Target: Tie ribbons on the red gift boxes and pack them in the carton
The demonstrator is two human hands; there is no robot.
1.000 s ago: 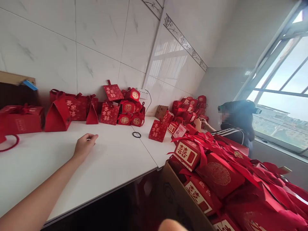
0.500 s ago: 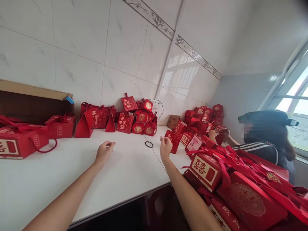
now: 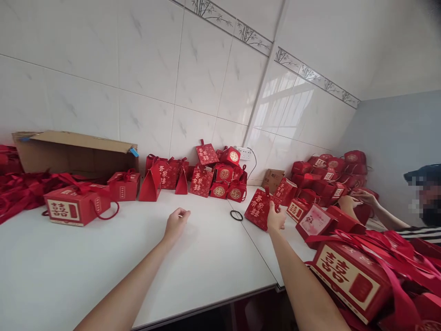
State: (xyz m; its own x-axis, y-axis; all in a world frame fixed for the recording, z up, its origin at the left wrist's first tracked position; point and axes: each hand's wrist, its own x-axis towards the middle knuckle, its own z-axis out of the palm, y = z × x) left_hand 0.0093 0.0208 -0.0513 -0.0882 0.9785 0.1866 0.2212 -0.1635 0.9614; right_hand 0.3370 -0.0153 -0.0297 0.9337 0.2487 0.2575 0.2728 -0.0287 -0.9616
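Note:
My right hand [image 3: 276, 219] is closed on a small red gift bag with gold characters [image 3: 258, 209] that stands on the white table [image 3: 86, 271] near its seam. My left hand [image 3: 176, 224] rests on the table to the left, fingers curled loosely into a pinch, with nothing visible in them. A black hair tie [image 3: 236, 215] lies on the table between my two hands.
Red gift boxes and bags [image 3: 213, 172] are heaped along the tiled wall. A red box with ribbon [image 3: 76, 207] and an open cardboard carton [image 3: 74, 151] sit left. More red boxes [image 3: 347, 276] are piled at the right. Another person's hands [image 3: 358, 200] work at the far right.
The view has swung left. My right hand has reached forward and taken hold of the small red gift bag. My left hand stays on the table.

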